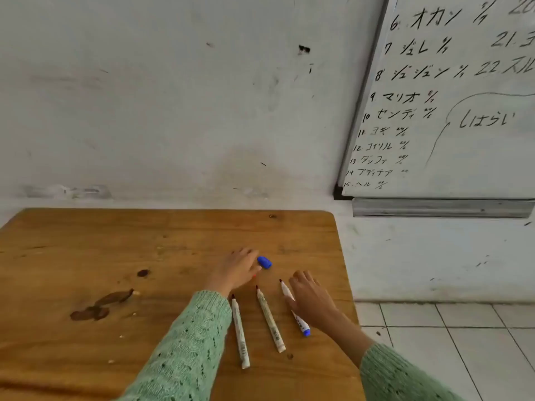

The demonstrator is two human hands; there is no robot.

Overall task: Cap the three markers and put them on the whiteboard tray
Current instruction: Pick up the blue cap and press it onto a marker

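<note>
Three uncapped markers (pixel 271 319) lie side by side on the wooden desk (pixel 86 256), the right hand (pixel 311 299) resting open over the blue-ended one, the left hand (pixel 236 270) open, fingertips beside a blue cap (pixel 264 262), whiteboard tray (pixel 440 208) well apart.

Three uncapped white markers lie side by side, tips toward 11 o'clock: the left marker (pixel 240 332), middle marker (pixel 270 321), and blue-ended right marker (pixel 302 325). A blue cap (pixel 265 262) lies at 12 o'clock from them. The empty metal whiteboard tray (pixel 440 208) hangs at 2 o'clock.

a classroom: wall whiteboard (pixel 451 105) (numbered handwritten list), wooden desk (pixel 86 256), tiled floor (pixel 463 342).
</note>
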